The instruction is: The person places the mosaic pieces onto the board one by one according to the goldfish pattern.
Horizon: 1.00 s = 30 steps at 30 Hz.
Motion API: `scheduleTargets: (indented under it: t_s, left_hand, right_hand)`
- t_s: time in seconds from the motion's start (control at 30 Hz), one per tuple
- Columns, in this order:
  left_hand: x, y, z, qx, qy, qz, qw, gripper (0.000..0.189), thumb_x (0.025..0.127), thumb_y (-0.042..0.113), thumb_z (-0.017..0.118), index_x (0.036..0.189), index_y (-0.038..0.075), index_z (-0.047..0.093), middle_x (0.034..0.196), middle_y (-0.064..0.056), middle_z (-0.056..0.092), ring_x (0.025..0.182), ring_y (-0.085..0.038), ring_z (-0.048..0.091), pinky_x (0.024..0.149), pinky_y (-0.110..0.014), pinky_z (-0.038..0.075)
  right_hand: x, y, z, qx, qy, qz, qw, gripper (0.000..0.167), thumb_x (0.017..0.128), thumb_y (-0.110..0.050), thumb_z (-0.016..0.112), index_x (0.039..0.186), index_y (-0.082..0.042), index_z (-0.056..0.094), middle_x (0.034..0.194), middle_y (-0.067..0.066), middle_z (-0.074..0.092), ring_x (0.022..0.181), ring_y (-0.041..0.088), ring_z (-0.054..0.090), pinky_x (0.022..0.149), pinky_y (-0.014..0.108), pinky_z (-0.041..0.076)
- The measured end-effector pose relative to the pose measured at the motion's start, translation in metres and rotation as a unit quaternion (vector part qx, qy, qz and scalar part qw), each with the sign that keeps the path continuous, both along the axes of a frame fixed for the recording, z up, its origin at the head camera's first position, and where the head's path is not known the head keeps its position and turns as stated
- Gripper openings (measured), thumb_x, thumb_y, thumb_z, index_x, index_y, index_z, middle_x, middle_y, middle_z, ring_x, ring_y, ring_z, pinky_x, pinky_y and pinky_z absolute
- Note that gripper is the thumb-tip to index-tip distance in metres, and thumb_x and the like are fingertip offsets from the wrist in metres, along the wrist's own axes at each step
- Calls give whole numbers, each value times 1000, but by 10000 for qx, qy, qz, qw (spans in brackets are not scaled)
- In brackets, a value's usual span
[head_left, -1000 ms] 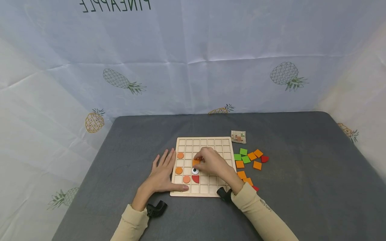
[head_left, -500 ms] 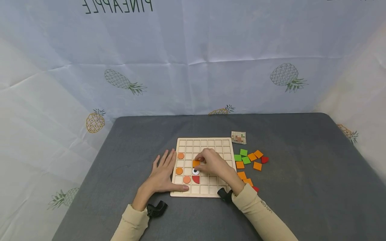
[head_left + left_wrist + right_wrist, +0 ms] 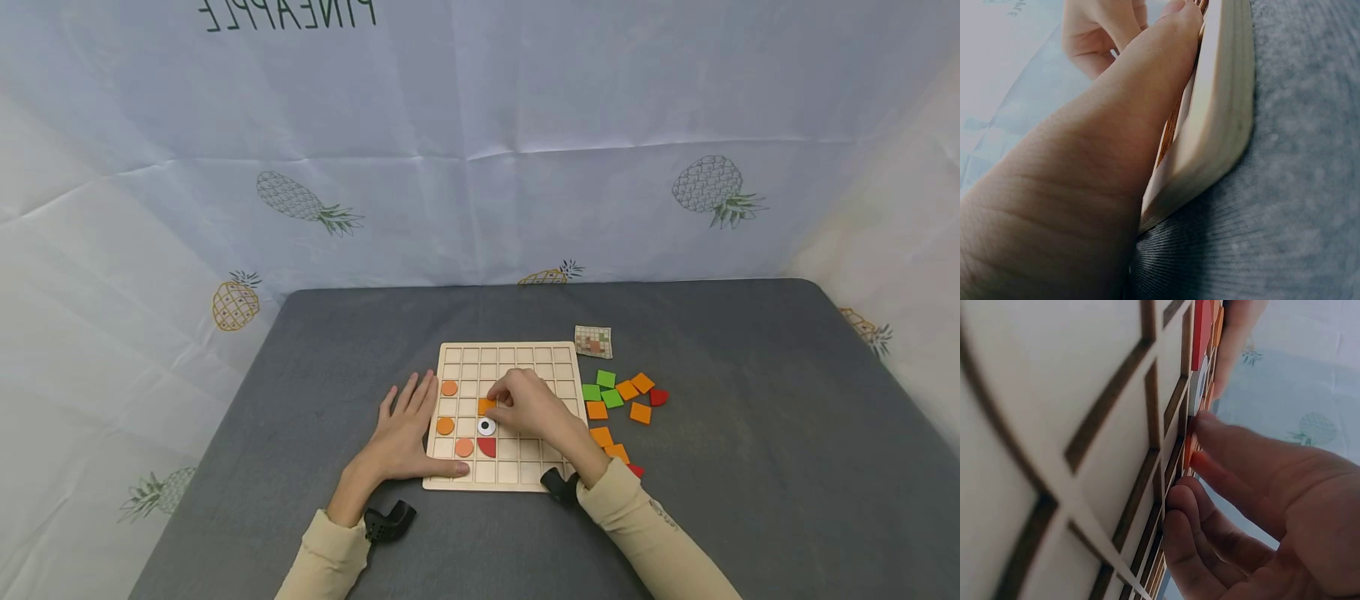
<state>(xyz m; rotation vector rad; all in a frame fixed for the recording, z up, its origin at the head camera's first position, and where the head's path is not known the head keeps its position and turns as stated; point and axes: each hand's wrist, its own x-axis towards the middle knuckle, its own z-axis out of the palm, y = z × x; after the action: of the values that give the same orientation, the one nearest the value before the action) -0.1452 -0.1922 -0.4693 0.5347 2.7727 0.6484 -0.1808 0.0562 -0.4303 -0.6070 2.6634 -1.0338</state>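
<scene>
A wooden grid board (image 3: 540, 358) lies on the table. My left hand (image 3: 397, 442) is spread along its left side, thumb over the front-left corner. With thumb and index finger, my right hand (image 3: 528, 404) pinches an orange square tile (image 3: 486, 406) at a cell left of the board's middle. Just in front of that tile sits a white eye disc (image 3: 486, 427), then a red quarter-round piece (image 3: 487, 447). Orange discs (image 3: 446, 426) fill cells near the left edge, and a salmon disc (image 3: 464, 447) lies beside the red piece. The right wrist view shows the fingertips close over the grid.
Loose green tiles (image 3: 606, 378), orange tiles (image 3: 641, 412) and red pieces (image 3: 658, 397) lie right of the board, some partly behind the right forearm. A small pattern card (image 3: 593, 342) rests by the board's back-right corner. A pineapple-print curtain (image 3: 480, 217) stands behind the table.
The right thumb and index finger have shifted slightly, so the white eye disc shows more fully. The orange tile stays in about the same place. The left hand has not moved.
</scene>
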Motion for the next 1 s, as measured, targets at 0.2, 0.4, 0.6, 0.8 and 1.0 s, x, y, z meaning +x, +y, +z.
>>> scheduleTargets:
  t_s: [0.2, 0.4, 0.6, 0.8, 1.0]
  left_hand:
    - [0, 0, 1, -31, -17, 7, 10000, 142, 74, 71, 81, 174, -1, 10, 183, -22, 7, 171, -48, 3, 132, -74, 2]
    - [0, 0, 1, -41, -61, 14, 10000, 143, 74, 71, 81, 174, -1, 8, 184, -22, 6, 171, -48, 3, 132, -74, 2]
    - [0, 0, 0, -51, -64, 23, 10000, 143, 74, 71, 81, 174, 0, 8, 184, -22, 6, 171, -48, 3, 132, -74, 2]
    - [1, 0, 1, -6, -33, 19, 10000, 142, 74, 70, 82, 173, -1, 10, 183, -23, 7, 171, -49, 4, 132, -74, 2]
    - [0, 0, 1, -29, -63, 11, 10000, 142, 75, 71, 82, 174, -1, 9, 183, -22, 6, 171, -49, 3, 132, -74, 1]
  right_hand:
    - [1, -3, 0, 18, -85, -242, 9997, 16, 92, -6, 85, 106, 0, 86, 89, 7, 77, 71, 10, 55, 69, 24, 48]
    - [2, -3, 0, -19, -135, -281, 9995, 17, 92, -5, 85, 108, 0, 86, 89, 7, 77, 71, 10, 56, 69, 23, 49]
    - [3, -1, -1, -106, -52, -240, 9996, 18, 91, -5, 84, 108, 2, 85, 89, 8, 77, 73, 9, 57, 69, 22, 49]
    - [4, -2, 0, -196, -111, -322, 9992, 21, 91, -6, 85, 110, 2, 85, 86, 7, 76, 71, 9, 56, 66, 21, 47]
    - [5, 0, 5, -181, -15, -390, 9991, 26, 90, -7, 85, 115, 0, 84, 89, 8, 75, 76, 13, 59, 68, 26, 49]
